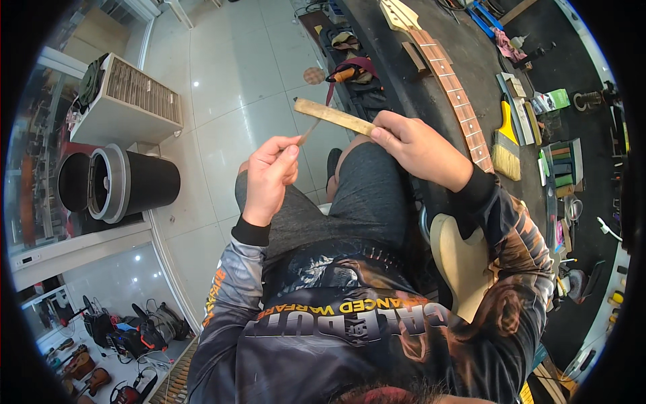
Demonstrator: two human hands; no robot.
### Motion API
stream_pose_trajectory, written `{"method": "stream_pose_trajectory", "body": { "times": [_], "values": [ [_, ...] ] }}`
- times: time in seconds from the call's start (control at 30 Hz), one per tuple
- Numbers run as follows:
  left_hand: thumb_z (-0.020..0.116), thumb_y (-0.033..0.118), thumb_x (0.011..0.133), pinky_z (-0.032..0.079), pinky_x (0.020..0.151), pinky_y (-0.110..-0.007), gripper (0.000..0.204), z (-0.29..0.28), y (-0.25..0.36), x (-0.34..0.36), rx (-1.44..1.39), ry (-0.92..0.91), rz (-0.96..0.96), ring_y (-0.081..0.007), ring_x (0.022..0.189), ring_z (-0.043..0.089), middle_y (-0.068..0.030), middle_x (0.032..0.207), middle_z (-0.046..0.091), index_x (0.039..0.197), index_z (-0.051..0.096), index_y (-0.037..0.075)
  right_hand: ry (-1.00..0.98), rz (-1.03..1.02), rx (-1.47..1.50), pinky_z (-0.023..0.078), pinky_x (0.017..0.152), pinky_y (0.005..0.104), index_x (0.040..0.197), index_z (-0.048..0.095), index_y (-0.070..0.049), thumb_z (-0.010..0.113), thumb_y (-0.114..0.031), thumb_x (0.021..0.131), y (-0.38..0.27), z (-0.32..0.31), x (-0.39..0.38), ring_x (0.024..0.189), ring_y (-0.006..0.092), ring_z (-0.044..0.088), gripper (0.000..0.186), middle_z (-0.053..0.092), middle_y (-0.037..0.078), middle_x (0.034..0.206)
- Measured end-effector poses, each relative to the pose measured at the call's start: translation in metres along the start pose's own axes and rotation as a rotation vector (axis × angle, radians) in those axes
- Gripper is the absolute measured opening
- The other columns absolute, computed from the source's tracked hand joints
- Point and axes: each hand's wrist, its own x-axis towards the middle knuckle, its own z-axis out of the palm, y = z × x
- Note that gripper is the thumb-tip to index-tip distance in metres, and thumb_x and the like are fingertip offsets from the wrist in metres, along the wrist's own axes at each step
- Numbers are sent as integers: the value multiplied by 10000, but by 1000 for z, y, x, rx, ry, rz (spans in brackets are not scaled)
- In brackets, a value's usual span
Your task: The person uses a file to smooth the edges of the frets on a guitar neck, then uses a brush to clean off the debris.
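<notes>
My right hand grips one end of a flat, worn wooden stick between thumb and fingers, held up over my lap. The stick points to the left, and its far end has a dark tip. Below that end, my left hand pinches a small thin strip between thumb and forefinger. The strip slants up to the stick's underside; whether they touch I cannot tell. Beside my right arm, an electric guitar's fretted neck lies along the bench, and its pale body shows near my elbow.
A dark workbench runs along my right. On it lie a yellow-handled brush, a blue tool and sanding blocks. To the left, a black bin and a white cabinet stand on the tiled floor.
</notes>
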Motion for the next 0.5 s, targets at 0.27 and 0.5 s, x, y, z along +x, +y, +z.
{"method": "stream_pose_trajectory", "body": {
  "times": [0.27,0.5],
  "values": [
    [644,139,1180,251,548,-274,223,5,1,0,20,-45,-19,-32,558,289,93,663,378,1295,743,-24,-8,-3,33,567,765,483,1160,722,-8,618,-304,1189,-1,6,-2,793,384,737,315,719,198,831],
    [638,142,1179,254,555,-277,233,18,7,6,-12,-4,-13,-35,556,286,99,664,361,1318,735,-18,2,-45,1,564,761,512,1154,705,-12,621,-305,1182,-12,12,0,821,430,743,306,734,219,865]
  ]
}}
